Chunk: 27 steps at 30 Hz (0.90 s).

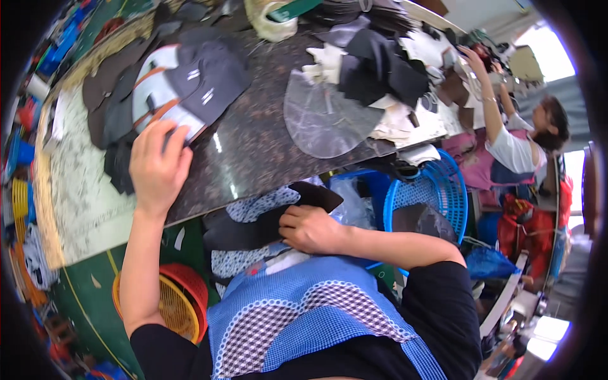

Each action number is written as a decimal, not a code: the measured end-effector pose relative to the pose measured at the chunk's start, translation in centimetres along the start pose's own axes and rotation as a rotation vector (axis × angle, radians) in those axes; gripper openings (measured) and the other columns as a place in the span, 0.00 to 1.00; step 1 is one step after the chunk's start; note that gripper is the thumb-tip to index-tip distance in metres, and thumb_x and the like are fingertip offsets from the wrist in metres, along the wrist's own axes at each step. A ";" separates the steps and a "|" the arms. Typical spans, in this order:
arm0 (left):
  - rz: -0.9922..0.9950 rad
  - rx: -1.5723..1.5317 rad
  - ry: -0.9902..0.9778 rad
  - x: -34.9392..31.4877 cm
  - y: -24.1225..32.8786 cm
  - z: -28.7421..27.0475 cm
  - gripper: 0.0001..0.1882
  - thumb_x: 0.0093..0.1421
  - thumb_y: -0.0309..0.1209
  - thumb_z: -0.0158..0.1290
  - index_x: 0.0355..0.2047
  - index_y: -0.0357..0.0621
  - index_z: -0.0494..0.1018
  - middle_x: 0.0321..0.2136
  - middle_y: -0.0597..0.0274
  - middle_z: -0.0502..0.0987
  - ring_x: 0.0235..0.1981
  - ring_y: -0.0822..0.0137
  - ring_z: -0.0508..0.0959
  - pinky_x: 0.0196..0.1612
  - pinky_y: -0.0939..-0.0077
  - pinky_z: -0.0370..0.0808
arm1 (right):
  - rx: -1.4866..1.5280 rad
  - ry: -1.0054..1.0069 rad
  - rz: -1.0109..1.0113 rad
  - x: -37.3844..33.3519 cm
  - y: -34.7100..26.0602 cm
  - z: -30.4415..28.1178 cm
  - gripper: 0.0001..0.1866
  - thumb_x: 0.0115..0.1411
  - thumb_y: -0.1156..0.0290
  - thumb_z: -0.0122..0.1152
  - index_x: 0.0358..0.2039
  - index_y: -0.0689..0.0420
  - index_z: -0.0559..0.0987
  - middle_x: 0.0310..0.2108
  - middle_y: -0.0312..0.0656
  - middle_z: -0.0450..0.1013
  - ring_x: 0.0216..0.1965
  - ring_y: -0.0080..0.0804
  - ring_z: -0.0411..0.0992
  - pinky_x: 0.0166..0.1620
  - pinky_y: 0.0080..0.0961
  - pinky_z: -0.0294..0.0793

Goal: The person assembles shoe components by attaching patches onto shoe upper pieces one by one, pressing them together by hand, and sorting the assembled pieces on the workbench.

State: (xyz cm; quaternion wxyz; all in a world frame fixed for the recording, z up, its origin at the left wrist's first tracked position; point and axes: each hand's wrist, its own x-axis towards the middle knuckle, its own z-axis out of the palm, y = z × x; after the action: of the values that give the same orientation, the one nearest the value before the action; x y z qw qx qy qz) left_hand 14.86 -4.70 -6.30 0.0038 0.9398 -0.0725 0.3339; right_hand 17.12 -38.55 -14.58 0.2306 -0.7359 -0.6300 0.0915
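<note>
A loose stack of dark grey, light grey and brown-striped cut pieces (218, 82) lies on the dark speckled tabletop at the left. My left hand (158, 164) is at the near end of this stack, fingers bent and closed on the edge of a light grey piece (185, 120). The exact grip is partly hidden by the fingers. Over my lap, my right hand (311, 229) has its fingers curled on a black cut piece (244, 229). Blue-and-white patterned fabric (256, 206) shows around that black piece.
A clear round plastic sheet (326, 120) and black scraps (383, 69) lie on the table (259, 126). A blue basket (462, 202) stands at the right, orange and red baskets (190, 285) at the lower left. Another person (516, 142) works at the far right.
</note>
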 end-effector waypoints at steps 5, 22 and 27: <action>-0.120 -0.115 0.235 1.1 2.5 -1.2 0.21 0.46 0.15 0.63 0.42 0.45 0.84 0.42 0.58 0.80 0.40 0.55 0.82 0.42 0.64 0.80 | 0.165 0.267 0.020 -0.1 -0.2 -9.5 0.11 0.55 0.68 0.73 0.38 0.57 0.84 0.36 0.41 0.79 0.35 0.40 0.79 0.39 0.36 0.81; -0.167 -0.613 -0.565 3.9 6.9 -4.9 0.25 0.48 0.32 0.73 0.46 0.41 0.80 0.44 0.55 0.78 0.44 0.53 0.81 0.46 0.62 0.78 | 1.047 1.182 0.497 1.2 11.3 -29.5 0.03 0.71 0.71 0.59 0.39 0.53 0.79 0.28 0.28 0.75 0.26 0.13 0.72 0.28 0.15 0.70; -0.537 -1.548 -0.186 9.9 9.9 -4.0 0.37 0.56 0.33 0.72 0.64 0.41 0.68 0.59 0.56 0.75 0.57 0.64 0.78 0.53 0.66 0.80 | 1.399 0.964 0.310 6.1 6.6 -24.2 0.04 0.74 0.69 0.55 0.42 0.53 0.76 0.33 0.31 0.78 0.33 0.17 0.77 0.36 0.16 0.77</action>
State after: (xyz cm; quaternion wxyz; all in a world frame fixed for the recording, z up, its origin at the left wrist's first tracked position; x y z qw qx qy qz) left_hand 18.56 -15.61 2.56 0.7241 0.6805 -0.0548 0.0981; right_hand 34.43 -38.75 4.56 0.8578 -0.4610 -0.1549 0.1666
